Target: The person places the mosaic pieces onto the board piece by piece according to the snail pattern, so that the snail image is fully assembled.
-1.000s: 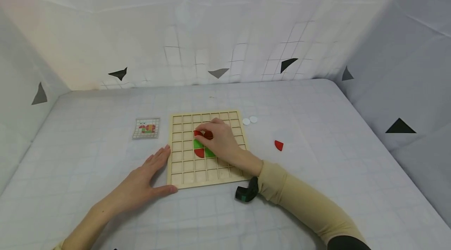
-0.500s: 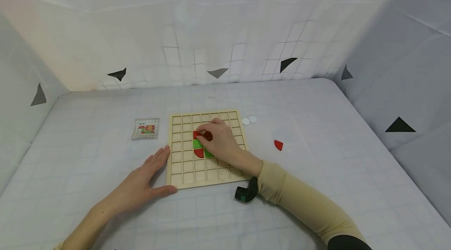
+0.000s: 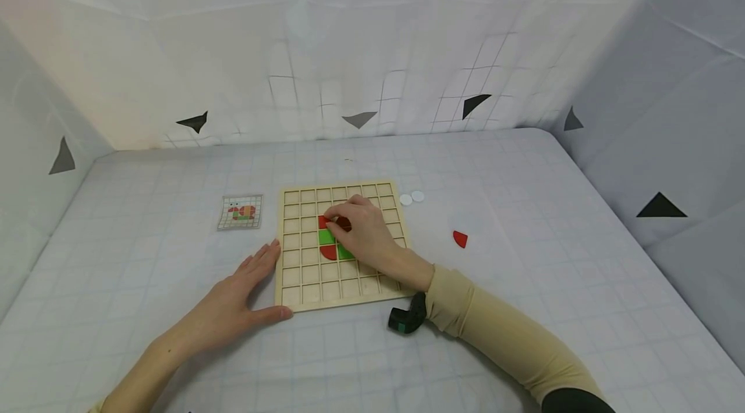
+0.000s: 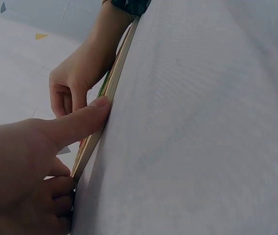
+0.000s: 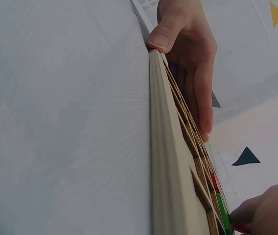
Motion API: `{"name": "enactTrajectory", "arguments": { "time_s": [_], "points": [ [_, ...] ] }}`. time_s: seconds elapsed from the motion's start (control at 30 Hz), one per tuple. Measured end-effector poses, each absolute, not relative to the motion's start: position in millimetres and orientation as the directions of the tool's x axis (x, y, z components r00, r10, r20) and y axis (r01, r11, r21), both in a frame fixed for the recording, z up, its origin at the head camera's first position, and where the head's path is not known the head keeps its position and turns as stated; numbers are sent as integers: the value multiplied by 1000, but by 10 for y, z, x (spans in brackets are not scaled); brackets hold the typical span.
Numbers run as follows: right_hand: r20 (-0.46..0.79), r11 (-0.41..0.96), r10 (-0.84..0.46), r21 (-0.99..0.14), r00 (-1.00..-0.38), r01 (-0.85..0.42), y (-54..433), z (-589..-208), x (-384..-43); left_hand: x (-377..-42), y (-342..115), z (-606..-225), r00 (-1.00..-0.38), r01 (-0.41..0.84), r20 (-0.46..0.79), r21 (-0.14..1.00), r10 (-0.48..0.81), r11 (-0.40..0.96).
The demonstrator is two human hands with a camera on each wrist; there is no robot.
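Observation:
A wooden grid board [image 3: 302,277] lies flat on the table. Against its left edge and near corner rests my left hand [image 3: 233,303], thumb and fingers extended. My right hand [image 3: 367,235] reaches over the middle, thumb and index finger pinching a red tile [image 3: 323,222] at its cell. Below that tile sit a green tile [image 3: 327,237] and a red quarter-round tile [image 3: 329,252]. Another green tile [image 3: 346,251] lies partly under my hand, and a shadowed red tile [image 3: 343,223] shows through the gap between thumb and index finger. My palm hides the cells to the right.
A small picture card [image 3: 240,212] with a coloured figure on a grid lies left of the board. Two white discs [image 3: 411,198] are beside its far right corner. Farther right lies a loose red quarter-round tile [image 3: 460,240]. A black wrist device [image 3: 409,316] sits by my right cuff.
The red tile at my right fingertips has settled squarely into its cell; it looked slightly askew a second ago. The left hand keeps its place.

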State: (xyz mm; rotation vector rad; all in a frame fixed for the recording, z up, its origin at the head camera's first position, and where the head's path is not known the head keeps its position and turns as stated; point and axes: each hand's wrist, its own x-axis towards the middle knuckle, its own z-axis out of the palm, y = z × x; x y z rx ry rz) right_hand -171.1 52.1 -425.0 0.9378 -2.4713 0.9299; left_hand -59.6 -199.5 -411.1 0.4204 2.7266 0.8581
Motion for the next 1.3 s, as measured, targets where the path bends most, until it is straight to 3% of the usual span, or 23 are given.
{"name": "enactTrajectory", "arguments": {
  "time_s": [0.83, 1.3],
  "points": [
    [513, 556, -467, -463, -720, -690, 551, -4188, -1705, -592, -1992, -4113, -925, 201, -147, 593, 350, 780],
    [407, 459, -407, -683, -818, -568, 1151, -4047, -1709, -579, -1990, -4077, -929, 203, -139, 583, 343, 787]
  ]
}}
